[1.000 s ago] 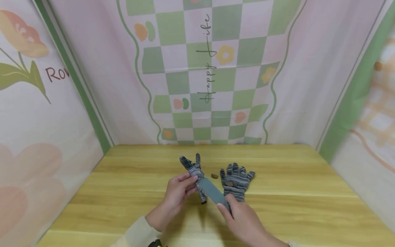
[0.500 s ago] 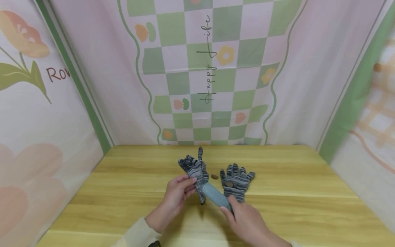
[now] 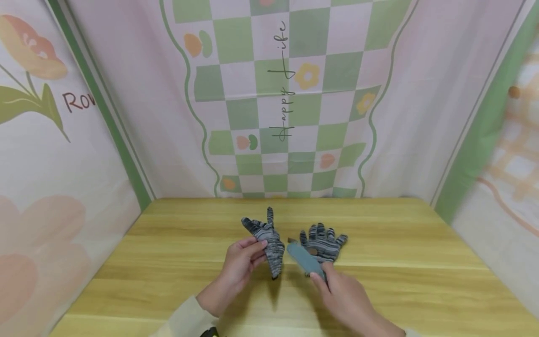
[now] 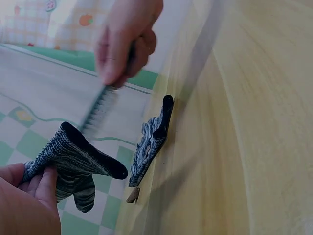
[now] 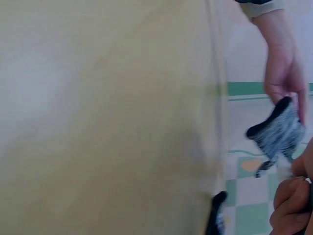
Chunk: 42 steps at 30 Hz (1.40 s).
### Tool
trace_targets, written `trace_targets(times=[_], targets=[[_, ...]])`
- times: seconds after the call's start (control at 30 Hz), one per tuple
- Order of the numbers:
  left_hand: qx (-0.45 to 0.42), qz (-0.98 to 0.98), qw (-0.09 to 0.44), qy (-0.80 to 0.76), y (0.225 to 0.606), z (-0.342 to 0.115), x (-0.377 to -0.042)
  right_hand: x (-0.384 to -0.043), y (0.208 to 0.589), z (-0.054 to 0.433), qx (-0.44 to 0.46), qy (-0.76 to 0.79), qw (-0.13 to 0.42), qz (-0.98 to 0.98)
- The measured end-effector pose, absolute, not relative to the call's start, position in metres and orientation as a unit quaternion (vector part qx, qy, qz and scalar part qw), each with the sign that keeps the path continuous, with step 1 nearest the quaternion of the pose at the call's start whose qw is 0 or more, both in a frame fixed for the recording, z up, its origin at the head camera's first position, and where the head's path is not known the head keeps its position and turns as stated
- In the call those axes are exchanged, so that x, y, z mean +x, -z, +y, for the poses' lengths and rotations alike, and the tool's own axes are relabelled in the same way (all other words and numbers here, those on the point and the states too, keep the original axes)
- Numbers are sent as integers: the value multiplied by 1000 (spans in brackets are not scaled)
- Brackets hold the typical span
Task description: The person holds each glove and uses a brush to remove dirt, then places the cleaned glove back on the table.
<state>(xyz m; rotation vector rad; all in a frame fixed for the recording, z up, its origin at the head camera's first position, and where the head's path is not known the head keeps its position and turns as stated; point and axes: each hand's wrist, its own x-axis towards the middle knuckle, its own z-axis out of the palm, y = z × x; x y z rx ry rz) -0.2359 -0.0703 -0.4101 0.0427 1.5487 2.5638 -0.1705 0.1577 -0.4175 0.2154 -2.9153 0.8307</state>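
My left hand [image 3: 242, 260] pinches a grey-and-black knitted glove [image 3: 273, 248] between thumb and fingers and holds it above the table, its dark-edged cuff [image 4: 93, 152] towards me. In my right hand [image 3: 349, 297] is a blue-grey brush [image 3: 304, 260], gripped by its handle end. Its bristles [image 4: 101, 110] show, blurred, in the left wrist view. A gap parts the brush from the held glove in the head view. A matching glove [image 3: 325, 244] lies on the table beyond the brush, partly covered by it. The right wrist view shows the held glove [image 5: 279, 132] and a few curled right-hand fingers [image 5: 291, 200].
A small brown piece [image 3: 292, 240] lies on the wooden table [image 3: 400, 276] between the gloves. A brown oval [image 3: 313, 252] shows on the lying glove; whether it is loose cannot be told. Printed cloth walls [image 3: 286, 103] stand at the back and both sides.
The brush has moved right, away from the held glove it was against. The held glove swung up with its fingers spread, then tipped back. The lying glove stays put.
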Motion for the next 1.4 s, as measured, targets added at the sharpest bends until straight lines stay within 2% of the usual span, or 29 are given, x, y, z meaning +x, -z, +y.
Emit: trace_targets(times=[0.33, 1.1, 1.4], targets=[[22, 522, 77, -849, 413, -69, -238, -168, 405, 140, 118, -336, 104, -929], [-4, 510, 64, -858, 411, -68, -237, -167, 425, 136, 118, -315, 60, -940], [0, 513, 65, -856, 412, -67, -237, -166, 426, 138, 117, -307, 65, -942]])
